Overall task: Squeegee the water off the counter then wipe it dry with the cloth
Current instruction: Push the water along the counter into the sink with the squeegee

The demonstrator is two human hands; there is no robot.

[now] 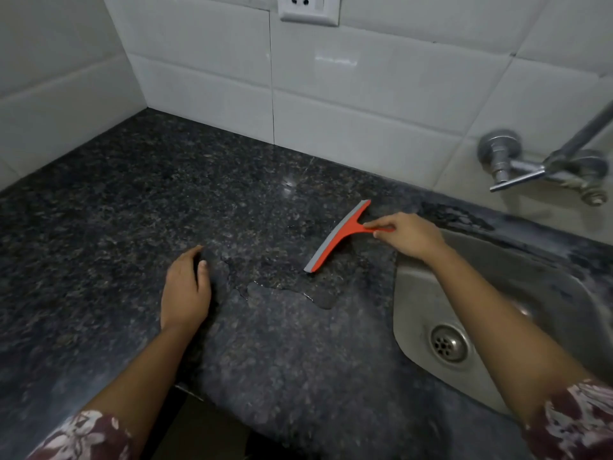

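The squeegee [338,235] is orange with a grey blade and lies on the dark granite counter [132,200], blade side down-left, set on a slant just left of the sink [491,293]. Your right hand [409,235] has the thin handle pinched between fingertips and thumb, a narrow grip closed on the handle. Your left hand [185,290] is flat on the counter, fingers loosely spread, holding nothing, well left of the blade.

Step in hand looks like the squeegee pass, early on: the water [285,287] sits as a shiny-edged puddle just below the blade's near end and spreads toward your left hand. None of it seems cleared yet (judging by the puddle outline alone).

The next move likely needs the blade set down beyond or left of the puddle, tilted so the rubber edge bites, then drawn right so the water runs over the rim into the sink. A pinch grip may be too weak for even pressure, so you'd probably want a fuller hold on the handle.

The cloth for the drying step is not in view.

Around the work area are a white tiled wall [365,104] behind the counter, a socket [308,8] up top, and a metal tap [544,167] over the sink with the drain [449,343] below. Nothing blocks the path from puddle to sink. Your left hand sits at the puddle's left edge and could get in the way of a long stroke.
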